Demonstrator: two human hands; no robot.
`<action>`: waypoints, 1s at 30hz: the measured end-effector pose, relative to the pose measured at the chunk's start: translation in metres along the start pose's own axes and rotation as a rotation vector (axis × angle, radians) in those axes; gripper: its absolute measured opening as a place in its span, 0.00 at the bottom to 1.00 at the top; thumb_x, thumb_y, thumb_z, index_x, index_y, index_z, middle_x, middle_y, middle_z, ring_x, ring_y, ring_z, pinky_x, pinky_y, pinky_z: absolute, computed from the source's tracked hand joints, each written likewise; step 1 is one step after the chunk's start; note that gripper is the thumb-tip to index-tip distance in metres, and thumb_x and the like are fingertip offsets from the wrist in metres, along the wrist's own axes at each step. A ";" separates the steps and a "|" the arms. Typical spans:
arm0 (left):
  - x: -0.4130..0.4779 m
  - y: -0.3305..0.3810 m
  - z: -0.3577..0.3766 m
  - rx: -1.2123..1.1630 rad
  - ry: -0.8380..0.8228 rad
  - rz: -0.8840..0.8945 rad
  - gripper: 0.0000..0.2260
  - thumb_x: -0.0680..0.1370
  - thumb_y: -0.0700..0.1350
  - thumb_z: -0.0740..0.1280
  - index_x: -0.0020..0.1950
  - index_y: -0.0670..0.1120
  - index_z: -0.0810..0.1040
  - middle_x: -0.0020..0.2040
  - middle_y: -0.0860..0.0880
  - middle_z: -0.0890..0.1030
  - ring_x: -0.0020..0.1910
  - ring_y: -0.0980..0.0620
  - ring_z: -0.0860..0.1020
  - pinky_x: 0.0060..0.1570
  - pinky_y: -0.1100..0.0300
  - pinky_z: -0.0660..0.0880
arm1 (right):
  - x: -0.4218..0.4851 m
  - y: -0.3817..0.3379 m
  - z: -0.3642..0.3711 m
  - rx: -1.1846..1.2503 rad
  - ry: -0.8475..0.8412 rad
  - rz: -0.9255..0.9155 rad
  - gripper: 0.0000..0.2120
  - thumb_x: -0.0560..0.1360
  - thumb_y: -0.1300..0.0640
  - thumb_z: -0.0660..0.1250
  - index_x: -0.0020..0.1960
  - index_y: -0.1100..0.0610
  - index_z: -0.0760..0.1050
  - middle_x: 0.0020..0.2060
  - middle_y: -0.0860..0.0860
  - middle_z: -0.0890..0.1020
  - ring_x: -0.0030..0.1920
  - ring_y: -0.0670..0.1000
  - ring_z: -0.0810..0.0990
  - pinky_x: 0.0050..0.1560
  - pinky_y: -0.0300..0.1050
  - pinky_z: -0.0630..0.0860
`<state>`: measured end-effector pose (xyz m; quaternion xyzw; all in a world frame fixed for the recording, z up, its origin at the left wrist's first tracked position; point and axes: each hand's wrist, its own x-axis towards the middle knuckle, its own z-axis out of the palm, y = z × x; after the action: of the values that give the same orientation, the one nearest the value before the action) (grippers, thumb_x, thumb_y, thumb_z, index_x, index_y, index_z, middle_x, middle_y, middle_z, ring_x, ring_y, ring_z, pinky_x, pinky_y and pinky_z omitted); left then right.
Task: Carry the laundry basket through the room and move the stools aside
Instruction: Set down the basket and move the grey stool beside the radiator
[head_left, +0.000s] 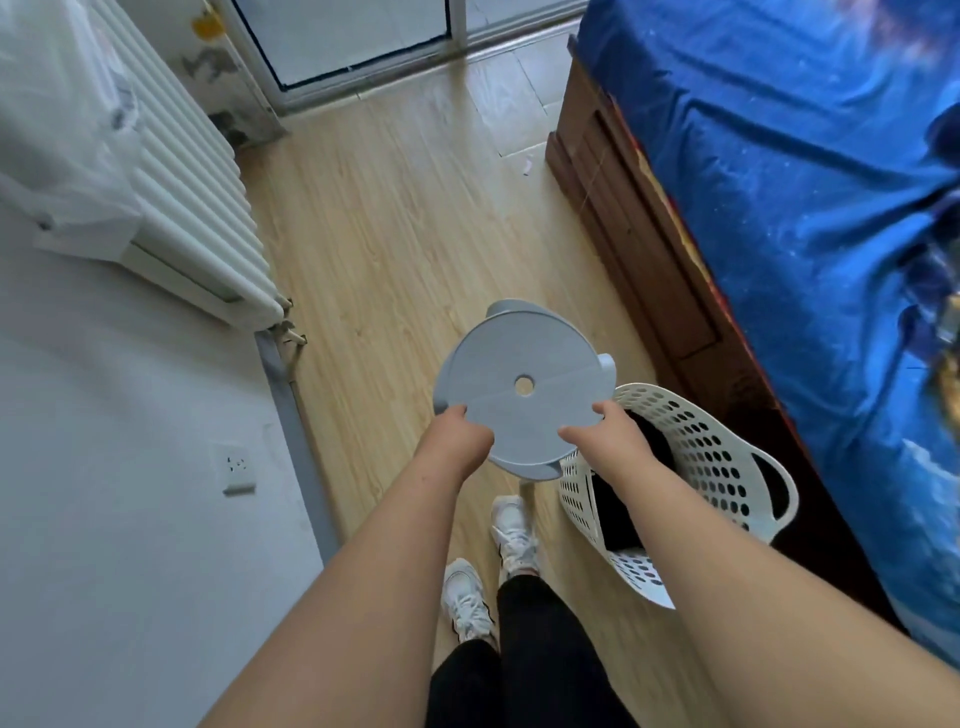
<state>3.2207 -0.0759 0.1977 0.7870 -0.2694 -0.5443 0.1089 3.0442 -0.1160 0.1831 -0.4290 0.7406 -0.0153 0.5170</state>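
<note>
Both hands grip the grey stool (522, 384) by the near rim of its round seat, left hand (457, 434) and right hand (605, 434) set apart, probably to keep it level. The laundry basket (691, 467) rests on the floor at right, beside the bed (779, 182). Bare floor (395, 208) lies far ahead; the radiator (171, 171) lines the left edge.

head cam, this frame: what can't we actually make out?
- Grey stool: legs mostly hidden under its own seat; whether it is lifted is unclear.
- Laundry basket: dark contents unidentifiable, partly behind the right hand and forearm.
- Left hand: fingers curl under the seat rim, grip hidden.
- Bed: cut off by the right edge.
</note>
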 end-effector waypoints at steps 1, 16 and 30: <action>0.010 0.005 -0.001 0.004 -0.005 -0.004 0.17 0.72 0.39 0.61 0.61 0.45 0.75 0.54 0.42 0.80 0.47 0.43 0.77 0.40 0.60 0.70 | 0.008 -0.003 -0.001 0.000 0.001 0.018 0.32 0.71 0.55 0.70 0.72 0.58 0.65 0.66 0.57 0.73 0.57 0.55 0.75 0.48 0.44 0.67; 0.107 0.040 -0.014 0.071 0.072 -0.070 0.26 0.70 0.41 0.66 0.68 0.47 0.71 0.53 0.48 0.75 0.49 0.42 0.78 0.48 0.52 0.79 | 0.090 -0.016 -0.001 -0.025 0.101 0.194 0.33 0.68 0.56 0.71 0.70 0.54 0.64 0.63 0.58 0.70 0.56 0.58 0.74 0.49 0.46 0.70; 0.210 0.018 -0.007 -0.002 -0.052 -0.239 0.21 0.70 0.49 0.72 0.61 0.44 0.77 0.55 0.42 0.81 0.50 0.41 0.79 0.51 0.52 0.76 | 0.155 0.037 0.018 0.388 0.022 0.368 0.24 0.66 0.68 0.74 0.59 0.57 0.71 0.55 0.52 0.79 0.52 0.52 0.78 0.55 0.51 0.75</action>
<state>3.2763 -0.2055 0.0414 0.7988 -0.1759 -0.5741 0.0372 3.0206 -0.1864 0.0406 -0.1800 0.7949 -0.0675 0.5754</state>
